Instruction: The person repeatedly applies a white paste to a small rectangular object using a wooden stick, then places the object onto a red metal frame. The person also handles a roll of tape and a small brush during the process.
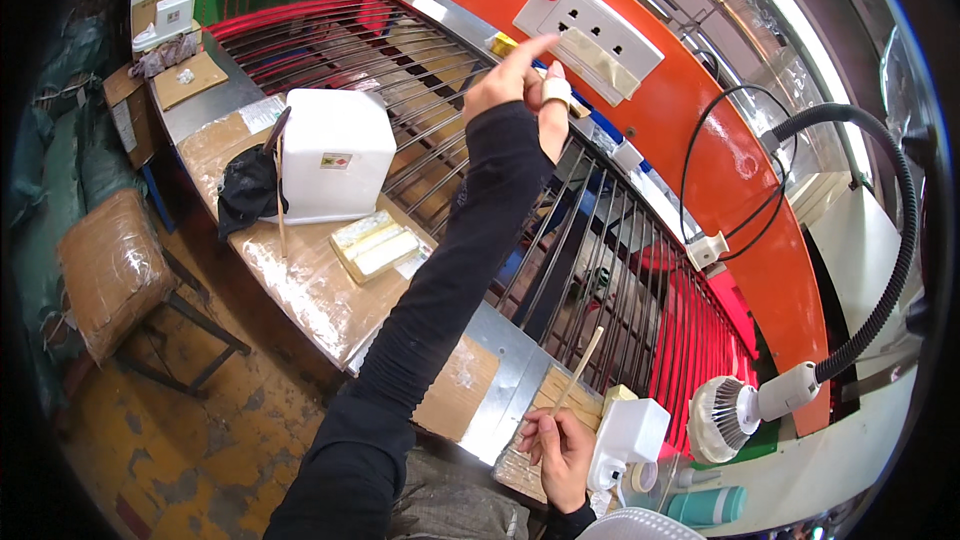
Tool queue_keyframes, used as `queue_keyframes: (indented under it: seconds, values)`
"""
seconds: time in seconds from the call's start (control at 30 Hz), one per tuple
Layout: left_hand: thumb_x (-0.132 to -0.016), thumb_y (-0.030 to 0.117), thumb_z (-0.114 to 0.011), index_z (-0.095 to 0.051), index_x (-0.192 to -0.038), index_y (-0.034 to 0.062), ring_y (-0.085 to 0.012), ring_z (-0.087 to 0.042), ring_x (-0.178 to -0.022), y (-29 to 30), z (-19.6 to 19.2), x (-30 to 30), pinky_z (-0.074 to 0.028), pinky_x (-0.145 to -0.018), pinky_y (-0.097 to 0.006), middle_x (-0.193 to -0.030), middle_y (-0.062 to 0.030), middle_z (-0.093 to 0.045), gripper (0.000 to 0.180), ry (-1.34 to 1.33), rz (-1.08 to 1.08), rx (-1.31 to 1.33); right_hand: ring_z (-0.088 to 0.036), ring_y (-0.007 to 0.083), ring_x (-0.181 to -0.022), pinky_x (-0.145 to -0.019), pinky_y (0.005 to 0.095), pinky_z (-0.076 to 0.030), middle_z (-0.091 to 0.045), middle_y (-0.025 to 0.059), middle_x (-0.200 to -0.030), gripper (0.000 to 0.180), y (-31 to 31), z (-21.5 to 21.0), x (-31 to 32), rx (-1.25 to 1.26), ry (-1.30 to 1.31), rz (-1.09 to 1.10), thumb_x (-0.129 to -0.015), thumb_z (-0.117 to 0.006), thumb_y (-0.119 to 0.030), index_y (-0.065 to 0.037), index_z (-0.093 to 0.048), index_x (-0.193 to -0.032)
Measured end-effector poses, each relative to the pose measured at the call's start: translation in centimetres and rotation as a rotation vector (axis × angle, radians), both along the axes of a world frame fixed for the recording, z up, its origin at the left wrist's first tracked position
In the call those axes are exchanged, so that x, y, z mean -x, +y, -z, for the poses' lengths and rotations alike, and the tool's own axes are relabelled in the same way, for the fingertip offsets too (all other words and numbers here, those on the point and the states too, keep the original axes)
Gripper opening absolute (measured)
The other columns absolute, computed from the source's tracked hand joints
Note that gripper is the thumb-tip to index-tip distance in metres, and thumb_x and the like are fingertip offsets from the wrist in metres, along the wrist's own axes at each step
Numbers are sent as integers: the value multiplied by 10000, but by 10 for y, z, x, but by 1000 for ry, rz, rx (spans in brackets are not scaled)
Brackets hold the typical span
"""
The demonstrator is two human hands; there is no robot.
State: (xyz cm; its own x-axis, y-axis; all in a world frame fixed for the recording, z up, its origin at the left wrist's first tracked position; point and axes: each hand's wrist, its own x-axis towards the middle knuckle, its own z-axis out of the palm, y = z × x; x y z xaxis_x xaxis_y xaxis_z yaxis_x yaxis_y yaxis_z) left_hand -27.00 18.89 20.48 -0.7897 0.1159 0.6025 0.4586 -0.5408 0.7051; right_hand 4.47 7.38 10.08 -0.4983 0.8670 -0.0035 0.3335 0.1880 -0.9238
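Note:
My left hand (515, 95) reaches far forward in a black sleeve. Its index finger is stretched out at a white socket panel (545, 5) on an orange beam, close to a strip of beige tape (597, 62) stuck along it. White tape wraps that hand's thumb, and nothing shows between finger and thumb; the other fingers are curled or hidden. Lower down, my right hand (562, 450) pinches a thin wooden stick (580, 370), which points up and away over a taped board (545, 405). Beside this hand stands a small white box-shaped device (632, 432).
A metal bar rack (560, 230) runs across behind the worktop. White container (340, 155), black cloth (250, 185) and wrapped pale blocks (375, 245) sit on the left. At right, a lamp (725, 415) hangs on a bent black hose; a plug (706, 250) with cable hangs nearby. A stool (115, 270) stands left.

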Motion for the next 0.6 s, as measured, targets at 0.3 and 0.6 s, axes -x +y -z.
queue_keyframes:
  seconds: [0.3, 0.6]
  values:
    - [-946, 153, -682, -745, -1196, 144, -35, -493, -594, 3, -7, 4, -433, -568, -241, -633, 44, -503, 258, -20, -6, 106, -655, 97, -651, -518, 220, -457, -685, 71, -793, 181, 1, -2, -10, -14, 43, 16, -1031, -541, -70, 49, -677, -1022]
    - [-932, 142, -705, -743, -1205, 171, -30, -457, -544, 2, 7, -6, -397, -516, -230, -630, 54, -533, 277, -30, -86, 4, -633, 89, -629, -520, 212, -448, -685, 65, -794, 189, 0, -2, -15, -7, 57, 20, -1040, -540, -83, 51, -673, -1026]
